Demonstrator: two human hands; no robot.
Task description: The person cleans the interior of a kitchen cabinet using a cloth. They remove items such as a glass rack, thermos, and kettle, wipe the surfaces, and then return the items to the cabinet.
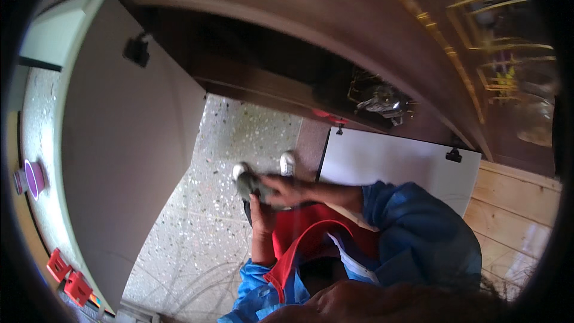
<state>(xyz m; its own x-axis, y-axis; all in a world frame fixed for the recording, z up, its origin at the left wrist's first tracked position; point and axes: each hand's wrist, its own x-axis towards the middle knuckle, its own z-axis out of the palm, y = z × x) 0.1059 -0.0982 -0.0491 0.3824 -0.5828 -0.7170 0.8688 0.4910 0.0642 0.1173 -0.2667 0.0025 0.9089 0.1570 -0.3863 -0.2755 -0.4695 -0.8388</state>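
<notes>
A small grey-green item point(249, 188), perhaps a cloth, is between my two hands in front of my body. Blur leaves its exact kind unclear. My left hand point(263, 215) grips its near side, thumb uppermost. From the right, my right hand point(284, 190) reaches across with its fingers on the same item; its fingertips are partly hidden. A red garment point(305, 229) lies over my front below the hands, between blue sleeves.
A large panel point(121, 143) with a black fitting stands at left. Dark open shelving point(251, 76) spans the far side; gold wire racks point(502, 45) are upper right. A white panel point(385, 157) is right. Beyond the left panel are a purple bowl point(34, 179) and red objects point(77, 288).
</notes>
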